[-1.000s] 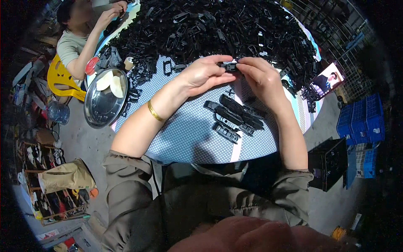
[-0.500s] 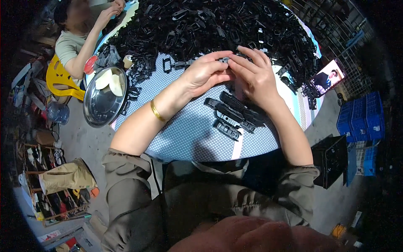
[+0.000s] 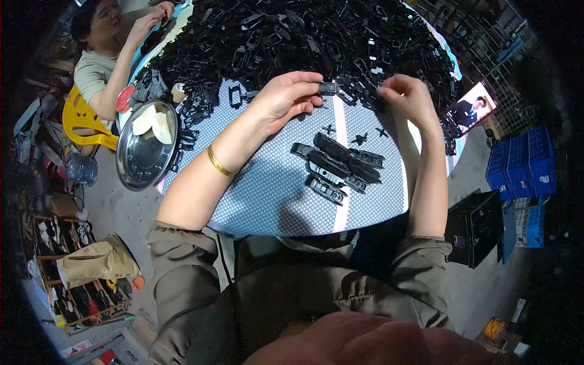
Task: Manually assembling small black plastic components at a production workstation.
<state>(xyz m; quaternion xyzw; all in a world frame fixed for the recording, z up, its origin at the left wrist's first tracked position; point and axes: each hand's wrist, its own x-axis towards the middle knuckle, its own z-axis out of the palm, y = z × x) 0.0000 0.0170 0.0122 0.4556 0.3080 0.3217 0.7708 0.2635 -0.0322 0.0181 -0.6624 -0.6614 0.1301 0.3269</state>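
Note:
My left hand (image 3: 286, 97) pinches a small black plastic part (image 3: 328, 89) between thumb and fingers, above the patterned tabletop. Away to the right, my right hand (image 3: 412, 100) is at the near edge of a big heap of black plastic parts (image 3: 286, 42). Its fingers are curled together, and what they hold, if anything, cannot be made out. Below the hands lies a small group of longer black plastic pieces (image 3: 331, 164), side by side. Several tiny dark cross-shaped bits (image 3: 360, 139) are scattered just beyond that group.
A steel tray (image 3: 129, 159) with pale slices stands at the table's left edge, near a red lid (image 3: 125, 98). A phone (image 3: 473, 108) showing a video leans at the right. Another person (image 3: 100, 76) sits far left, by a yellow chair (image 3: 82, 125). Blue crates (image 3: 520, 164) are at right.
My hands have parted: the right moved right toward the heap, while the left stayed nearly in place with the black part. The tiny bits on the table now show.

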